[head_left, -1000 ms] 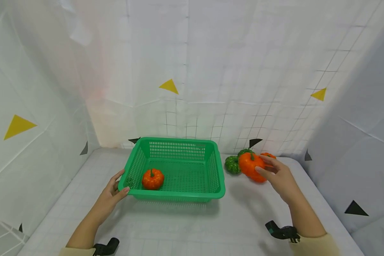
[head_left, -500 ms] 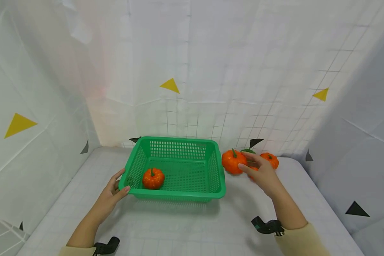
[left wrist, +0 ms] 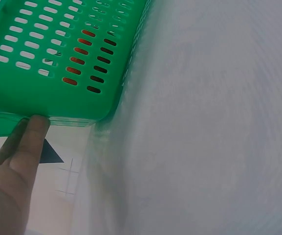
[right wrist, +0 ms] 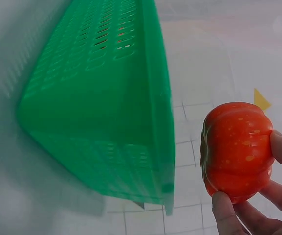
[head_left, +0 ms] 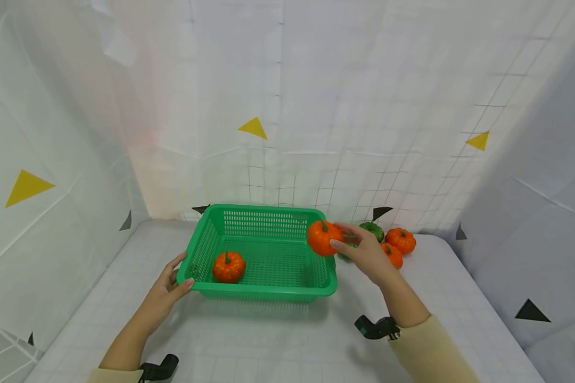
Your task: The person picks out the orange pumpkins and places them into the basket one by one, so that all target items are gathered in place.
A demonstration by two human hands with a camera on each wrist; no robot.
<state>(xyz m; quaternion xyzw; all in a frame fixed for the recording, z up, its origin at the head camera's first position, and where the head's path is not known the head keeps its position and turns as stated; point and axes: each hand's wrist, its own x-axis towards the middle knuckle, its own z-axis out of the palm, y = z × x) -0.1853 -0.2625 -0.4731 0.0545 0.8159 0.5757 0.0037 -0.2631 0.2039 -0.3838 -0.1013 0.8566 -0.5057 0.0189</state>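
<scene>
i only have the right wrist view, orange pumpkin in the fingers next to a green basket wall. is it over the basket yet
Observer: From the head view, the right hand holds the orange pumpkin level with the right rim of the green plastic basket, not clearly inside.
Operator: anything in the basket already
Observer: Yes, one small orange pumpkin sits on the basket floor, near its left end.
Operator: what is the left hand doing
Observer: The left hand holds the basket's front left corner.
Operator: any more left on the table
Observer: Two orange pumpkins and at least one green one, right of the basket.
</scene>
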